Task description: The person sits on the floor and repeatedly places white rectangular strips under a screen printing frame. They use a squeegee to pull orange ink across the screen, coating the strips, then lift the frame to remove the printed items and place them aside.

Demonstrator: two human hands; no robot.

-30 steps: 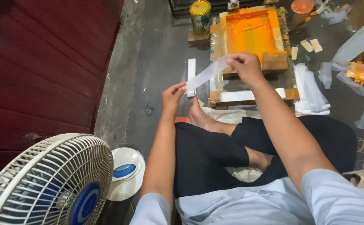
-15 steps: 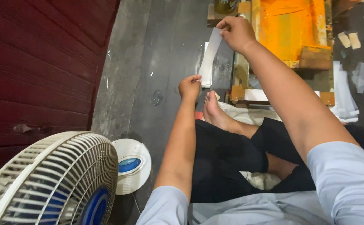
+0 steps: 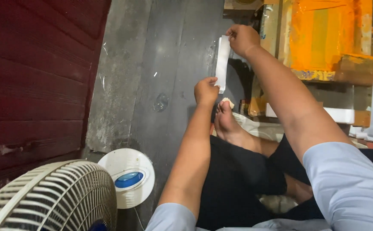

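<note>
While taut, white strip (image 3: 222, 63) between hands.

White strip (image 3: 222, 63), orange-smeared frame (image 3: 323, 38), dark-red wall (image 3: 32, 72).

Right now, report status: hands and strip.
Left hand pinches white strip bottom. Right hand grips top. Strip taut over floor. Nothing in the way.

bare floor (image 3: 169, 64) left of the hands; orange frame (image 3: 323, 38) crowds the right, fan (image 3: 49, 196) perhaps near.
</note>
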